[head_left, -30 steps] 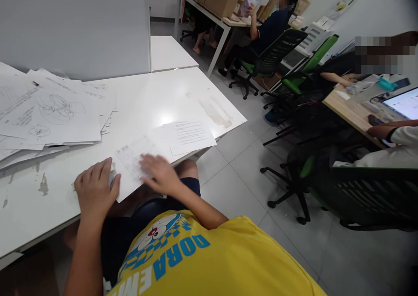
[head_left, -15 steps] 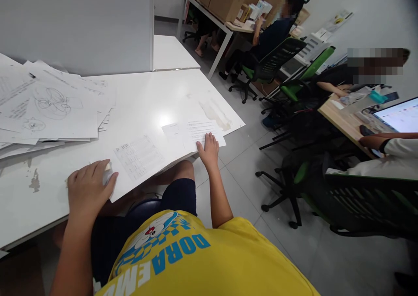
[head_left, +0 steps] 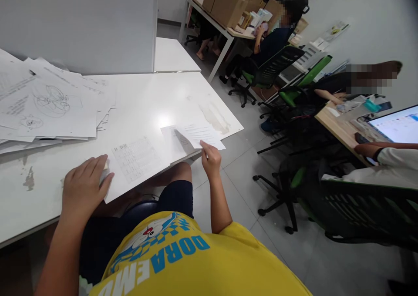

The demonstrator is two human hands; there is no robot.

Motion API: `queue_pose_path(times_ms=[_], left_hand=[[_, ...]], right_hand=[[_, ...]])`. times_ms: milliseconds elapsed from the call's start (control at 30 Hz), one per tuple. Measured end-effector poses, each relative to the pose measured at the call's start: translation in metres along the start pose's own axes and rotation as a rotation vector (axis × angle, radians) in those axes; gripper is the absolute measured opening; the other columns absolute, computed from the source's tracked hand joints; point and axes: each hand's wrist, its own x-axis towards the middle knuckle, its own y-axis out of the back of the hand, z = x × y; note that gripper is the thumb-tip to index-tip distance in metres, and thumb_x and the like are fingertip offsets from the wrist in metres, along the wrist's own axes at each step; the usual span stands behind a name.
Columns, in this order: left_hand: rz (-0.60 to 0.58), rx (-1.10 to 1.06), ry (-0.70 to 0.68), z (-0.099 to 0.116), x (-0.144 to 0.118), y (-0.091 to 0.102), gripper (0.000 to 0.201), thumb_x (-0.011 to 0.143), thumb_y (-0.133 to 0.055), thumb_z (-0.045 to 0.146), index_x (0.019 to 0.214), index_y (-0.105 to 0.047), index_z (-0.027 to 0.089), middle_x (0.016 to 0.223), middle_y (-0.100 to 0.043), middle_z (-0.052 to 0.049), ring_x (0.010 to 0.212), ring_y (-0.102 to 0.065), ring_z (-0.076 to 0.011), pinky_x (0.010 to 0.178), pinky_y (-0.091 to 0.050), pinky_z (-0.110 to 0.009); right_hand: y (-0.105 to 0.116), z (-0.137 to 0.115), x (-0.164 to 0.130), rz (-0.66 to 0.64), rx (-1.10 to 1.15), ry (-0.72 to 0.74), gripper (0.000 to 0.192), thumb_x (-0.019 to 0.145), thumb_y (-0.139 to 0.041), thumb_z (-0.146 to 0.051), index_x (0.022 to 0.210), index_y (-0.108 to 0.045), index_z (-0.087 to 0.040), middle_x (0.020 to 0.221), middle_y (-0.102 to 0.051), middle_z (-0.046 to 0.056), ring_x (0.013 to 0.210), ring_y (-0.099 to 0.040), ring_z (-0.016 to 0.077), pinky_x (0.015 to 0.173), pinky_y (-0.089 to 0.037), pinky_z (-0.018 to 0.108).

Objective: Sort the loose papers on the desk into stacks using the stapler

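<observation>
At the table's near edge, my right hand (head_left: 211, 156) is closed, pinching the near edge of a printed sheet of paper (head_left: 204, 133). That sheet is bent upward, its left part raised over another paper (head_left: 170, 135) lying below. My left hand (head_left: 83, 180) lies palm down on the table, fingers stretched and thumb apart. Under it a small pale thing shows at the edges, mostly hidden, its kind unclear. Just right of that hand lies a sheet with a printed table (head_left: 137, 159), flat and reaching over the table's near edge.
A messy pile of printed and drawn papers (head_left: 48, 104) covers the left of the white table (head_left: 137, 95). A grey partition (head_left: 78, 26) stands behind it. Office chairs (head_left: 352, 209) and seated people are to the right; cardboard boxes (head_left: 225, 4) stand on a far desk.
My right hand has gone from lying flat on the sheet to pinching its edge, and the sheet has lifted and curled. My left hand stays on the table.
</observation>
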Motion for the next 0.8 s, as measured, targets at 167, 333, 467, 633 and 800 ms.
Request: queue_pose_path(times_ms=[167, 333, 467, 633, 800], left_hand=[[0.000, -0.059, 0.013, 0.000, -0.002, -0.002, 0.061, 0.098, -0.039, 0.043, 0.157, -0.031, 0.029, 0.145, -0.058, -0.010, 0.140, -0.047, -0.0296, 0.110, -0.032, -0.046], [0.025, -0.093, 0.029, 0.000, -0.001, -0.004, 0.057, 0.099, -0.038, 0.040, 0.155, -0.037, 0.028, 0.151, -0.052, -0.009, 0.143, -0.045, -0.0278, 0.111, -0.031, -0.045], [0.071, -0.089, 0.018, 0.000, -0.001, -0.006, 0.057, 0.098, -0.042, 0.036, 0.154, -0.038, 0.029, 0.150, -0.053, -0.009, 0.143, -0.045, -0.0284, 0.110, -0.033, -0.045], [0.105, -0.076, -0.015, 0.000, -0.002, -0.008, 0.058, 0.096, -0.047, 0.031, 0.154, -0.038, 0.030, 0.145, -0.058, -0.008, 0.141, -0.047, -0.0282, 0.108, -0.034, -0.045], [0.137, -0.018, -0.001, 0.002, -0.006, -0.009, 0.065, 0.096, -0.050, 0.033, 0.158, -0.029, 0.027, 0.147, -0.055, -0.011, 0.142, -0.047, -0.0294, 0.107, -0.035, -0.045]], right_hand=[[-0.024, -0.046, 0.053, 0.183, -0.023, -0.020, 0.059, 0.104, -0.012, -0.021, 0.144, -0.055, -0.015, 0.135, -0.065, 0.013, 0.136, -0.054, 0.0240, 0.115, -0.044, 0.050], [-0.074, -0.132, 0.141, -0.310, -0.060, 0.318, 0.043, 0.105, -0.026, -0.012, 0.133, -0.059, -0.010, 0.137, -0.065, 0.008, 0.138, -0.052, 0.0196, 0.119, -0.041, 0.043], [-0.093, -0.186, 0.160, -0.504, -0.061, 0.430, 0.021, 0.096, -0.050, -0.003, 0.109, -0.067, -0.006, 0.124, -0.072, 0.005, 0.122, -0.064, 0.0198, 0.105, -0.052, 0.034], [-0.069, -0.202, 0.101, -0.511, 0.069, 0.571, 0.034, 0.104, -0.048, -0.016, 0.136, -0.059, -0.015, 0.145, -0.059, 0.004, 0.134, -0.055, 0.0185, 0.111, -0.048, 0.036], [-0.046, -0.187, 0.009, -0.593, 0.075, 0.613, 0.060, 0.100, -0.055, -0.049, 0.146, -0.049, -0.011, 0.159, -0.042, 0.012, 0.148, -0.037, 0.0297, 0.121, -0.033, 0.049]])
